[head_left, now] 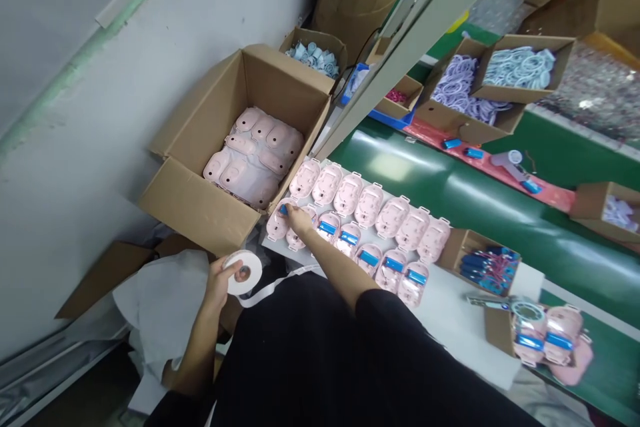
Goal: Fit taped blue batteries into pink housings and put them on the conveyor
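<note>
Your left hand [219,281] fingers clamp the likely light tape roll [244,273] by its rim; right hand [299,219] fingers pinch a small, probably stiff blue cell [283,210].

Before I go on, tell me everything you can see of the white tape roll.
The white tape roll is a small flat ring of what looks like paper or foam tape, its dark centre hole facing the camera. The left hand grips its rim, fingers curled over the edge, holding it in the air just below the open cardboard box. A loose white strip trails from its underside toward the white table.
</note>
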`<control>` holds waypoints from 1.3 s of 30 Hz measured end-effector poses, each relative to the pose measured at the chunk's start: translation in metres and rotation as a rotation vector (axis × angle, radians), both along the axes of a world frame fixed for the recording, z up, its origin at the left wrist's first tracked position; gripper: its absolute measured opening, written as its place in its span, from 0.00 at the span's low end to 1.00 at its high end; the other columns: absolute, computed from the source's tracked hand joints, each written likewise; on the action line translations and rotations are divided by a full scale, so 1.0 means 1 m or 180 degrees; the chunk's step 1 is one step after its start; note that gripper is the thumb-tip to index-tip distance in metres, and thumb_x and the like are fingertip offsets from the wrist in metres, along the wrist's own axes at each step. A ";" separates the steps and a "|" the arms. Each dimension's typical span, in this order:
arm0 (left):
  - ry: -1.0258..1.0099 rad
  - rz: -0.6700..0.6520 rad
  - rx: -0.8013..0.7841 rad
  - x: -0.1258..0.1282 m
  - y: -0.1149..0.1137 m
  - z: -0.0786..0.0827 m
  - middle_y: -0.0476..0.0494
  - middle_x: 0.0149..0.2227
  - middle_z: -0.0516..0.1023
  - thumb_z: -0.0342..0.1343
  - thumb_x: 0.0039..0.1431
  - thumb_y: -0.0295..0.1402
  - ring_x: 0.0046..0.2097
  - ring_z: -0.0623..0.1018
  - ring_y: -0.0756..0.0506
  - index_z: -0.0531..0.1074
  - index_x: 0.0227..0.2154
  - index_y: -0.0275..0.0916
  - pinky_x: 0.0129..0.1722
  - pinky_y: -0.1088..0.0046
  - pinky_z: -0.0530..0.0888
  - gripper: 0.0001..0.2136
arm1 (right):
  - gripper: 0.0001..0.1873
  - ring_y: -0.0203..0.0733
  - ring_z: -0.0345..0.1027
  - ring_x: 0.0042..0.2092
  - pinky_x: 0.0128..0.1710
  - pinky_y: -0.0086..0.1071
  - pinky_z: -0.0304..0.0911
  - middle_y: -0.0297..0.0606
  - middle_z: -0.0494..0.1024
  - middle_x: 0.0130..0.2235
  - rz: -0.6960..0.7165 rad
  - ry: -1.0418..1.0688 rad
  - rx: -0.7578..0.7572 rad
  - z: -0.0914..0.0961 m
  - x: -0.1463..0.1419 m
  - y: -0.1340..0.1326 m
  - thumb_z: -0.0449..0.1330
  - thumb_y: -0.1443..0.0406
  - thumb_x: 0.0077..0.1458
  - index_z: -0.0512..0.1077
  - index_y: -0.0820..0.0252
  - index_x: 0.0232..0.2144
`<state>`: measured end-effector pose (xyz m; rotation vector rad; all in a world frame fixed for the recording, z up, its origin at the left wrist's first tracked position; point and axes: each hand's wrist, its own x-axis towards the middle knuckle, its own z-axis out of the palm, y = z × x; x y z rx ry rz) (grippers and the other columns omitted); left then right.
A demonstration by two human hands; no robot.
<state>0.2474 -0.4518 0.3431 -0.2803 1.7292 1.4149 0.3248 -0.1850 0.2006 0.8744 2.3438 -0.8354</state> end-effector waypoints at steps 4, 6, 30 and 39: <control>-0.0059 -0.0070 -0.0036 -0.008 0.010 0.003 0.53 0.16 0.69 0.74 0.38 0.41 0.22 0.73 0.49 0.79 0.30 0.32 0.25 0.74 0.73 0.20 | 0.20 0.49 0.68 0.56 0.52 0.37 0.61 0.51 0.77 0.56 0.0156 0.0199 0.0369 -0.015 -0.005 0.000 0.50 0.63 0.71 0.67 0.60 0.61; -0.0090 -0.0090 -0.0046 -0.011 0.013 0.003 0.53 0.17 0.70 0.74 0.38 0.41 0.22 0.73 0.49 0.80 0.32 0.31 0.24 0.75 0.71 0.21 | 0.21 0.52 0.63 0.60 0.55 0.40 0.60 0.51 0.76 0.57 0.0262 0.0300 0.0514 -0.022 -0.006 -0.001 0.51 0.62 0.70 0.68 0.59 0.62; -0.0113 -0.0925 0.0219 0.003 0.057 0.014 0.52 0.18 0.70 0.73 0.37 0.41 0.21 0.68 0.52 0.78 0.30 0.32 0.23 0.77 0.66 0.20 | 0.22 0.56 0.60 0.64 0.63 0.50 0.52 0.47 0.72 0.63 -0.0602 0.0808 0.0398 -0.008 0.090 0.034 0.56 0.60 0.66 0.69 0.52 0.61; -0.0073 -0.0737 0.0225 0.007 0.034 0.008 0.52 0.19 0.70 0.73 0.38 0.41 0.22 0.69 0.51 0.77 0.30 0.33 0.23 0.76 0.67 0.19 | 0.20 0.47 0.72 0.50 0.49 0.35 0.62 0.48 0.80 0.48 -0.0393 0.0973 0.0096 0.001 0.052 0.021 0.45 0.58 0.73 0.73 0.61 0.48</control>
